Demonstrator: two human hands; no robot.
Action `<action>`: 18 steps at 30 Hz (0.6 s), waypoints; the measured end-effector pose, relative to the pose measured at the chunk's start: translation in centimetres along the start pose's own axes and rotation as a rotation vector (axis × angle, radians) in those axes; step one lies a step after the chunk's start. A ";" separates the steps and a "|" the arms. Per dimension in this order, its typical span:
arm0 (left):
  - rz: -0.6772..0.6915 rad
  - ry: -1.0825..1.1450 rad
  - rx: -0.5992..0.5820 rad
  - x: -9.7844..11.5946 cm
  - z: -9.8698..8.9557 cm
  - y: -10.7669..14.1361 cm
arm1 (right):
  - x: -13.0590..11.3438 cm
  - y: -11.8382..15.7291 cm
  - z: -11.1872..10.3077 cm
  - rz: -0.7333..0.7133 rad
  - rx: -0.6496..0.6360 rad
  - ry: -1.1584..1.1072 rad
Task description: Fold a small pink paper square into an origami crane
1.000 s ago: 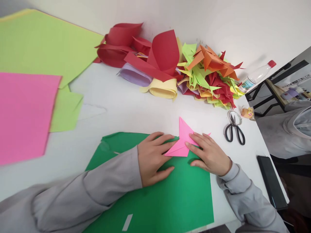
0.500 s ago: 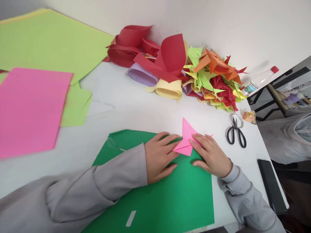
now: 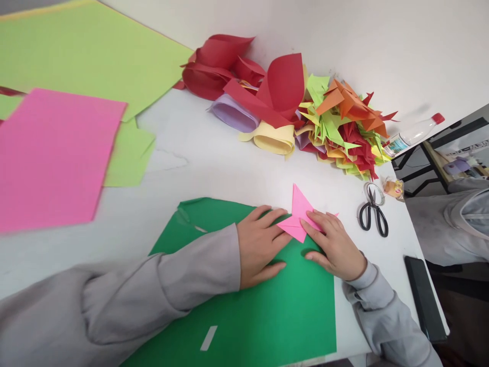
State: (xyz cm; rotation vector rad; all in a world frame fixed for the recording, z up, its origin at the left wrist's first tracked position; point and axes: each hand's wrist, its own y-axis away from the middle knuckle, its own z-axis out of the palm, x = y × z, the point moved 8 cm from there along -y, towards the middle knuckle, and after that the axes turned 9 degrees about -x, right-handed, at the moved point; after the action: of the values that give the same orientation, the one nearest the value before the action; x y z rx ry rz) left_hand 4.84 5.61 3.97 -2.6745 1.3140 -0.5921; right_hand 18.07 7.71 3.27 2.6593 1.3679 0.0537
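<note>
A folded pink paper piece [image 3: 300, 204] with pointed tips lies on a large green sheet [image 3: 267, 316]. Fingers of my right hand [image 3: 338, 247] rest flat across its right part and hide some of it; the thumb is held apart. My left hand [image 3: 262, 247] lies on the green sheet with fingers spread, its fingertips at the left tip of the pink piece. Both hands are open, pressing rather than gripping.
Scissors [image 3: 373, 211] lie to the right, near a tape roll [image 3: 376, 193] and a small packet [image 3: 393, 188]. Behind are folded paper shapes [image 3: 340, 122], red paper loops [image 3: 282, 86] and a bottle [image 3: 416, 132]. Pink sheets [image 3: 61, 163] and lime sheets [image 3: 99, 56] lie left. A black phone-like slab [image 3: 424, 298] sits by the right edge.
The view has shifted slightly, so most things appear a little further right. Both hands stay on the pink piece and the green sheet, with hardly any movement of the fingers.
</note>
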 end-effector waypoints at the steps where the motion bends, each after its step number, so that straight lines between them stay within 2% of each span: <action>1: 0.009 0.010 0.010 -0.1 -0.1 0.0 | 0.0 0.0 0.0 0.000 0.001 0.005; 10: 0.021 0.066 0.048 -1.1 -0.4 0.2 | -0.3 0.0 -0.1 -0.021 -0.038 0.073; 18: 0.027 0.041 0.070 -1.1 -0.8 0.2 | -0.1 0.1 0.0 -0.045 -0.032 0.031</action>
State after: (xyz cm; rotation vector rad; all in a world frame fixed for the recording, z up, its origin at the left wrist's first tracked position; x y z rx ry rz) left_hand 3.74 6.46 4.35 -2.5985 1.3114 -0.6799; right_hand 18.12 7.61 3.31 2.6113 1.4233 0.1108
